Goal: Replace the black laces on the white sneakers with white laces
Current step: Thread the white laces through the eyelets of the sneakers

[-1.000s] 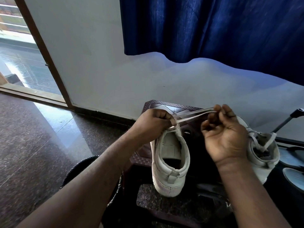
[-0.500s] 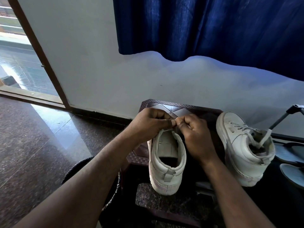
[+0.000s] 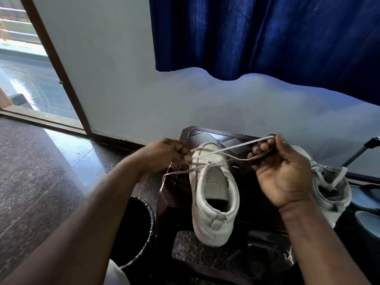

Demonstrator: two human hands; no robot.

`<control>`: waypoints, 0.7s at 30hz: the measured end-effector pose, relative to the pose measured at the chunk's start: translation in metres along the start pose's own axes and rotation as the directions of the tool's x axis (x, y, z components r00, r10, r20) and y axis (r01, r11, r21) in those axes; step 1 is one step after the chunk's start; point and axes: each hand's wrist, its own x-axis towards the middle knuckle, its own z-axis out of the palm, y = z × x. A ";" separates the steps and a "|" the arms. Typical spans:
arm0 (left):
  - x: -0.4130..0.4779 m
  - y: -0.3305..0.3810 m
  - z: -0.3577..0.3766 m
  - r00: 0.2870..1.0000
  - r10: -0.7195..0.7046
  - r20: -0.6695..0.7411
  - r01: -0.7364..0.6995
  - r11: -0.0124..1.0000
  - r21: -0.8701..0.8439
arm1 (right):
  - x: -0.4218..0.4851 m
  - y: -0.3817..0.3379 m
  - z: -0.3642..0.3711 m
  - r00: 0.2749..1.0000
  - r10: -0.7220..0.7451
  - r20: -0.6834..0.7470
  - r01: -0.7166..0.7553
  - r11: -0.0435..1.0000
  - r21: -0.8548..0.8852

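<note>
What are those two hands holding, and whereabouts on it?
Both hold the white lace of the middle sneaker. The left hand pinches it close to the top eyelets; the right hand grips a stretch pulled out to the right.

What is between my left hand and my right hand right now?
In the head view, a white lace runs from the left hand to the right hand, crossing above the sneaker front.

Single head-worn wide-angle view, forward and downward, close above the white sneaker (image 3: 207, 221) on a dark stool (image 3: 216, 137)
</note>
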 end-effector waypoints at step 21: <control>0.013 0.014 0.027 0.845 0.470 -0.255 -0.185 0.704 0.685 | -0.016 0.014 0.025 0.991 -0.113 0.066 0.130 0.915 -0.382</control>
